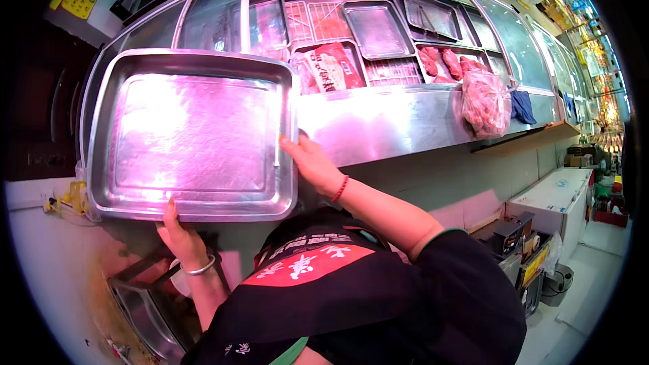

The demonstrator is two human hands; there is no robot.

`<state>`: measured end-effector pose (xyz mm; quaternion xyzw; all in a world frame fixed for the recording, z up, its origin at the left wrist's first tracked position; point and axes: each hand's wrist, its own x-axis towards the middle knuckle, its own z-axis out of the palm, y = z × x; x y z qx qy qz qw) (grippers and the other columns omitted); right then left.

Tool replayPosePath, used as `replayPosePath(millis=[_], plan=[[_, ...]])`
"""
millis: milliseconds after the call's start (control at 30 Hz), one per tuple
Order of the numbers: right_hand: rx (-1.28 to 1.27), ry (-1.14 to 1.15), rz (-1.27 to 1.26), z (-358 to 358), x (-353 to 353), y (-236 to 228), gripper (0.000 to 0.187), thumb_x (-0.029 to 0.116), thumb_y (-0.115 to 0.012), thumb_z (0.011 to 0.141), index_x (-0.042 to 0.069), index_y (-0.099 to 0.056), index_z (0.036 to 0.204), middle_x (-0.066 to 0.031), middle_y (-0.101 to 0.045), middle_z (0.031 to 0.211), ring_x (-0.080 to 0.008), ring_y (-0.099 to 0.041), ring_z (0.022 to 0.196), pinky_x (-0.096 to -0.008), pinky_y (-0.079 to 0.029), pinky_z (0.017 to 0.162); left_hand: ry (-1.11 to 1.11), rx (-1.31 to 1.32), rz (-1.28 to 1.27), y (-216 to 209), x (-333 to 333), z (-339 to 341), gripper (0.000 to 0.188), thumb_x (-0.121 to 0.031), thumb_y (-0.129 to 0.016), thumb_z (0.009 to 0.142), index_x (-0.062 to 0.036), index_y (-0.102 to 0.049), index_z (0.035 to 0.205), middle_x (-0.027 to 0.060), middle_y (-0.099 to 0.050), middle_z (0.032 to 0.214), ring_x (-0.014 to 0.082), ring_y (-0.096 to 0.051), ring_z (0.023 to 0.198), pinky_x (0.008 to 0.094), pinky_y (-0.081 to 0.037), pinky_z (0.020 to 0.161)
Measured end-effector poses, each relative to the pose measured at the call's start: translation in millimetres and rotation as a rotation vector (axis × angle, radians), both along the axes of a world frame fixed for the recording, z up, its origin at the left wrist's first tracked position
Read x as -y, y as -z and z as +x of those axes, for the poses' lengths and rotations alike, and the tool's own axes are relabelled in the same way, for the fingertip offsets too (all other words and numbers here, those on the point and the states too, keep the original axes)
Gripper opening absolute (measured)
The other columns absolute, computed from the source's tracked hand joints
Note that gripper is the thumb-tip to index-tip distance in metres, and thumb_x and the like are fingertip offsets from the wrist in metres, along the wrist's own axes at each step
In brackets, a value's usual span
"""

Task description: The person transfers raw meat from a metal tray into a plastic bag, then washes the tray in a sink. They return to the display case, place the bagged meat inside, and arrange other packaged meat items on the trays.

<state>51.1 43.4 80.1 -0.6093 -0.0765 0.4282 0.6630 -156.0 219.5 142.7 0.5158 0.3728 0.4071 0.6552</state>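
Note:
A large, rectangular stainless steel tray (pixel 196 135) with raised sides is held up at the left, its hollow side facing me and nothing in it. My left hand (pixel 181 236) grips its near edge, thumb over the rim and a silver bangle at the wrist. On the tray's right edge my right hand (pixel 314 165) is closed, with a red bracelet on that wrist. The fingers of both hands are mostly hidden behind the tray. Part of the tray stands in front of a meat display counter.
The counter's steel ledge (pixel 385 122) runs to the right. Inside the case lie metal trays (pixel 378 30), a red-and-white package (pixel 331 67) and raw meat (pixel 451 63). A plastic bag of meat (pixel 485 105) and a dark blue cloth (pixel 522 107) rest on the ledge. A white chest (pixel 551 189) stands far right.

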Motion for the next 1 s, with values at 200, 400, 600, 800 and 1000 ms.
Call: replayPosePath(millis=[200,400,600,800,1000], plan=[[-0.123,0.288,-0.062,49,64,-7,0.022,0.018,-0.053,0.086,-0.001,-0.057,0.096,-0.0052,-0.060,0.076,-0.0138,-0.057,0.060,-0.0293,-0.044,0.049,0.246,-0.012,-0.208,20,5,105,0.032,-0.020,-0.059,0.089,0.0015,-0.053,0.113,0.0082,-0.058,0.105,0.0157,-0.058,0.093,0.0304,-0.048,0.081],[-0.238,0.579,-0.092,95,112,-6,0.022,0.019,-0.053,0.084,-0.002,-0.055,0.088,-0.0097,-0.060,0.071,-0.0191,-0.057,0.051,-0.0299,-0.043,0.043,0.689,-0.173,-0.364,46,67,221,0.037,-0.025,-0.061,0.090,-0.0021,-0.050,0.116,0.0030,-0.056,0.096,0.0097,-0.054,0.074,0.0245,-0.049,0.059],[-0.231,0.612,-0.126,205,101,34,0.026,0.016,-0.050,0.084,-0.003,-0.054,0.101,-0.0120,-0.062,0.084,-0.0209,-0.063,0.064,-0.0319,-0.052,0.045,0.755,-0.277,-0.417,88,123,334,0.041,-0.022,-0.062,0.088,-0.0075,-0.045,0.122,0.0072,-0.056,0.108,0.0170,-0.062,0.089,0.0320,-0.058,0.060],[-0.396,0.406,-0.071,304,83,97,0.035,0.023,-0.057,0.087,-0.003,-0.049,0.110,-0.0151,-0.060,0.099,-0.0257,-0.065,0.082,-0.0359,-0.057,0.056,0.371,-0.132,-0.536,138,140,418,0.037,-0.001,-0.050,0.084,-0.0084,-0.038,0.117,0.0092,-0.052,0.100,0.0255,-0.061,0.083,0.0394,-0.059,0.063],[-0.422,0.243,-0.149,405,125,187,0.077,0.058,-0.038,0.091,-0.003,-0.026,0.138,-0.0185,-0.062,0.106,-0.0262,-0.065,0.084,-0.0371,-0.053,0.070,0.148,-0.101,-0.748,210,65,456,0.008,-0.003,-0.047,0.077,0.0018,-0.049,0.084,0.0154,-0.057,0.086,0.0314,-0.062,0.080,0.0441,-0.056,0.070]])
